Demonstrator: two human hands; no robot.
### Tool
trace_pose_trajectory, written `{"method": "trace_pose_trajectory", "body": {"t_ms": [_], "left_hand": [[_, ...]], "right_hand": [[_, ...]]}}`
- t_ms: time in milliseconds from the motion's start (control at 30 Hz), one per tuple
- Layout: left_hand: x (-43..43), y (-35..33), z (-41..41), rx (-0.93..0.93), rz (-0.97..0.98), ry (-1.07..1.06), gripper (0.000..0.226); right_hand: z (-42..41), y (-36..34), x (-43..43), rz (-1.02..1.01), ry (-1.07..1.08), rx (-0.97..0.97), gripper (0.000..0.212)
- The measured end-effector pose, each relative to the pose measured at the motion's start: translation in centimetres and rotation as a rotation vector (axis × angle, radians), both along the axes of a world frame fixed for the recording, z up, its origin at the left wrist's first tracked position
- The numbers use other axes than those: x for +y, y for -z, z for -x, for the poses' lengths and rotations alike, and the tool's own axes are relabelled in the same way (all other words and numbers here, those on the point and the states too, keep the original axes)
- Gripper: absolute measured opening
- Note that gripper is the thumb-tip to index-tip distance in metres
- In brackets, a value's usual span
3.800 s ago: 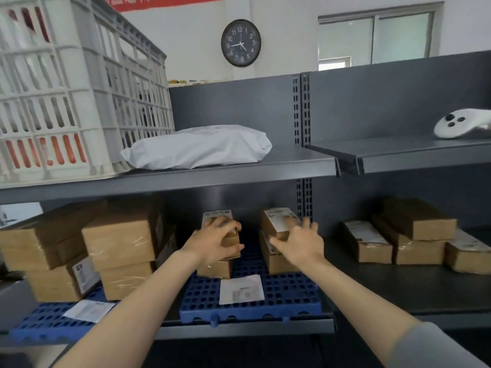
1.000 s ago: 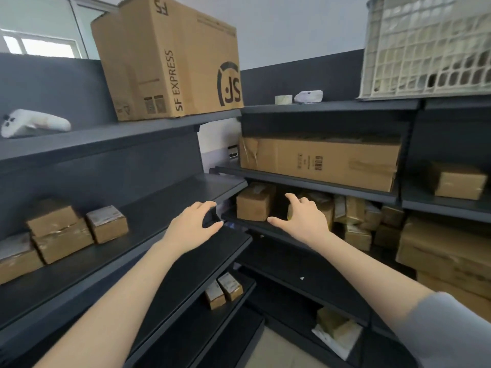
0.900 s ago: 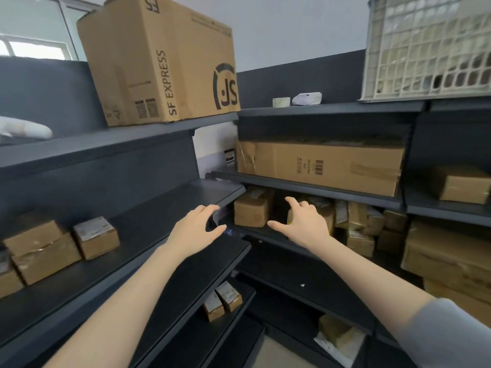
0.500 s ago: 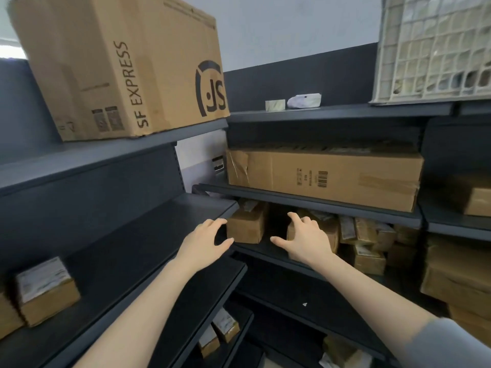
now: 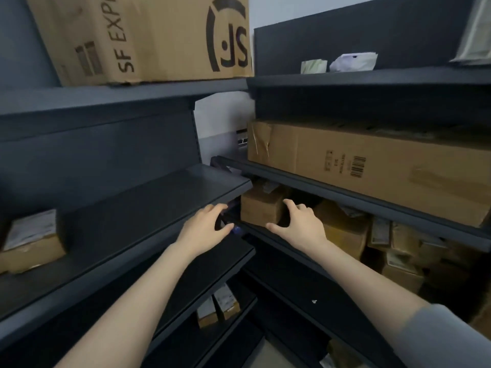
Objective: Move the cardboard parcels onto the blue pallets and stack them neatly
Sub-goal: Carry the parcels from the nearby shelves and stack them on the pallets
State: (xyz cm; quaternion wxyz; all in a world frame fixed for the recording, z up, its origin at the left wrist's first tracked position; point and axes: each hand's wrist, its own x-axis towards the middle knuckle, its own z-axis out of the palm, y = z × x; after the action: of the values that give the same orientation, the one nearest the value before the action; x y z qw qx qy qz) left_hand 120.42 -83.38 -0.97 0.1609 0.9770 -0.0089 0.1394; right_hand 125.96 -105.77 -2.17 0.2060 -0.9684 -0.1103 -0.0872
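A small cardboard parcel [image 5: 261, 208] sits at the left end of a dark shelf in the corner, under a long carton. My left hand [image 5: 206, 228] is open at the shelf edge just left of it, holding nothing. My right hand [image 5: 300, 224] is open with fingers spread, right in front of the parcel's right side; whether it touches is unclear. More small parcels [image 5: 345, 229] crowd the same shelf to the right. No blue pallet is in view.
A long carton [image 5: 372, 166] fills the shelf above. A big SF Express box [image 5: 148, 35] stands top left. One labelled parcel [image 5: 32, 240] lies on the left shelf, two small ones [image 5: 219, 306] lower down. The white crate's corner [image 5: 478, 30] shows top right.
I have turned from the blue pallets to the corner shelving. Both hands have moved forward to the small parcel, which looms larger. They hold nothing throughout.
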Motion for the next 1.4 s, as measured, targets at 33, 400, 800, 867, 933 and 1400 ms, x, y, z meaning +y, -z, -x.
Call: {"method": "trace_pose_trajectory", "body": {"t_ms": [33,400,800,867,933,1400], "left_hand": [[-0.1,0.8,-0.2,-0.002,0.012,-0.016,0.052],[-3.3,17.2,-4.0,0.083,0.06,0.01,0.053],[1.4,43.1,-6.8,0.107,0.088,0.017,0.052],[3.0,46.7,-7.4,0.1,0.061,-0.006,0.054],[4.4,49.8,-7.8,0.081,0.028,-0.042,0.055],[10.9,59.8,-4.5,0.061,-0.063,-0.304,0.055]], "right_hand": [[-0.5,0.7,-0.1,0.003,-0.013,-0.004,0.084],[-4.4,15.6,1.9,0.009,-0.084,0.057,0.084],[-8.0,40.1,4.5,-0.014,-0.121,0.111,0.085],[-8.5,43.8,5.7,-0.019,-0.14,0.101,0.085],[-8.9,47.5,6.9,-0.019,-0.159,0.081,0.086],[-8.7,59.1,12.9,-0.025,-0.295,0.049,0.079]]}}
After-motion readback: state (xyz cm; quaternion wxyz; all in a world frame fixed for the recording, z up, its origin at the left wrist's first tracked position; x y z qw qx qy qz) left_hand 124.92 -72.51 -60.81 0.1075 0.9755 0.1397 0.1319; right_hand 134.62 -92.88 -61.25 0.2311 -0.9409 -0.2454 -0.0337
